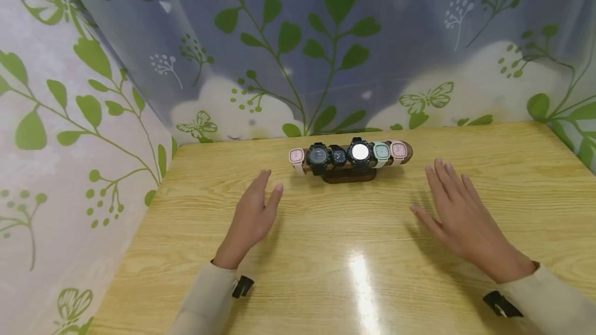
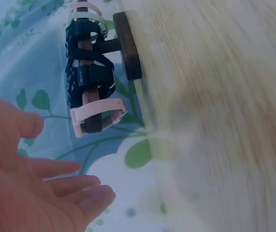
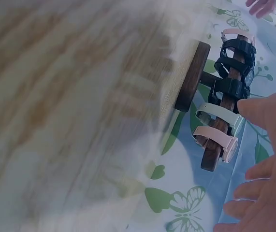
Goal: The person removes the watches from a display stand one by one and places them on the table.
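A dark wooden watch stand [image 1: 349, 175] stands near the back of the table, its horizontal bar carrying several wristwatches. From left to right in the head view come a pink watch [image 1: 296, 156], a large black watch [image 1: 318, 155], a small black one [image 1: 339, 156], another large black watch with a glaring face [image 1: 359, 152], a mint green watch [image 1: 381, 152] and a second pink watch [image 1: 398, 151]. My left hand [image 1: 252, 215] is held left of the stand, fingers extended, holding nothing. To the right, my right hand [image 1: 458, 214] is spread with straight fingers, apart from the watches.
The wood-grain table [image 1: 316, 252] reaches back to a blue and white curtain [image 1: 298, 56] printed with green leaves and butterflies. A similarly patterned covering [image 1: 70, 133] borders the left side. Black straps show at both sleeves.
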The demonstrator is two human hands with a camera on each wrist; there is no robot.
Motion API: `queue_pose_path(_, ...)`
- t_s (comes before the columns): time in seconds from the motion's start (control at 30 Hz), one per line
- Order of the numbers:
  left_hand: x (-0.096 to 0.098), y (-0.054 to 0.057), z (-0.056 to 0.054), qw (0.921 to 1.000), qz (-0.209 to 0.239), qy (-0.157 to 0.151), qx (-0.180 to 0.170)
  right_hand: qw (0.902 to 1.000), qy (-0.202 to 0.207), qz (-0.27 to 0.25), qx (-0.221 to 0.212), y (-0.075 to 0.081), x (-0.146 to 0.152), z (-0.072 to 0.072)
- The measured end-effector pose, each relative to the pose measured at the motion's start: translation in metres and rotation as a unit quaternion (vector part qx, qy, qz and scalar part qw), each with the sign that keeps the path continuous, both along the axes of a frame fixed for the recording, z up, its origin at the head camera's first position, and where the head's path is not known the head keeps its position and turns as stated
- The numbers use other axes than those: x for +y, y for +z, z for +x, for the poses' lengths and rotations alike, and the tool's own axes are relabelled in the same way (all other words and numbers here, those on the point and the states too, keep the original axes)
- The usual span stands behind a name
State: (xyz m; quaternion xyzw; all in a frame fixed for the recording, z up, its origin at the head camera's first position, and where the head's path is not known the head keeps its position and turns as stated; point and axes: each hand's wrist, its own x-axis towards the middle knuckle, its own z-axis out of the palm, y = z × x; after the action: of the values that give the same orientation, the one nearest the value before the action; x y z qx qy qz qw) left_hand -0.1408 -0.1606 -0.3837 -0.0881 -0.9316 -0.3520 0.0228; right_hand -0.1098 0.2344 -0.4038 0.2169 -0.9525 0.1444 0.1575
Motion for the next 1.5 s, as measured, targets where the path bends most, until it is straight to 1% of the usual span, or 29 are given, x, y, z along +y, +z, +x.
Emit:
queue_pose_path(0.07,0.001,-0.001,-0.005,0.9992,0.037,0.006,-0.013,1.0,0.004,-0.007,0.002,0.0,0.001,-0.002)
queue_pose_path(0.13,0.002,-0.003,-0.01,0.9959,0.085,0.01,-0.031,0.9998,0.009,-0.013,0.008,0.001,0.001,-0.005)
queue_pose_path(0.17,0.003,-0.003,-0.012,0.9929,0.11,0.015,-0.042,0.9997,0.012,-0.016,0.013,0.001,0.001,-0.007)
queue_pose_path(0.23,0.005,-0.004,-0.017,0.9835,0.167,0.024,-0.064,0.9994,0.017,-0.021,0.022,0.002,0.001,-0.011)
queue_pose_path(0.33,0.01,-0.005,-0.027,0.9619,0.252,0.045,-0.097,0.9989,0.022,-0.027,0.032,0.004,-0.001,-0.016)
queue_pose_path(0.4,0.013,-0.006,-0.033,0.9432,0.306,0.058,-0.115,0.9987,0.024,-0.027,0.036,0.005,-0.002,-0.021)
queue_pose_path(0.47,0.016,-0.007,-0.039,0.9239,0.351,0.072,-0.135,0.9986,0.025,-0.027,0.037,0.006,-0.003,-0.025)
queue_pose_path(0.53,0.017,-0.007,-0.044,0.9078,0.381,0.086,-0.152,0.9983,0.029,-0.03,0.04,0.008,-0.004,-0.031)
queue_pose_path(0.57,0.018,-0.008,-0.046,0.9016,0.393,0.089,-0.158,0.9979,0.034,-0.032,0.044,0.008,-0.005,-0.034)
queue_pose_path(0.67,0.018,-0.008,-0.051,0.8888,0.41,0.104,-0.175,0.9965,0.045,-0.044,0.055,0.01,-0.006,-0.041)
queue_pose_path(0.73,0.02,-0.008,-0.054,0.8837,0.417,0.109,-0.182,0.9956,0.052,-0.051,0.059,0.011,-0.007,-0.046)
queue_pose_path(0.83,0.021,-0.008,-0.058,0.8735,0.434,0.11,-0.192,0.9952,0.054,-0.052,0.063,0.014,-0.01,-0.052)
queue_pose_path(1.03,0.025,-0.007,-0.063,0.8595,0.456,0.106,-0.204,0.9971,0.046,-0.047,0.039,0.02,-0.016,-0.062)
queue_pose_path(1.27,0.025,-0.009,-0.068,0.8515,0.469,0.1,-0.212,0.9976,0.046,-0.045,0.026,0.021,-0.019,-0.073)
queue_pose_path(1.5,0.026,-0.009,-0.072,0.8479,0.469,0.1,-0.227,0.9965,0.056,-0.053,0.032,0.022,-0.021,-0.082)
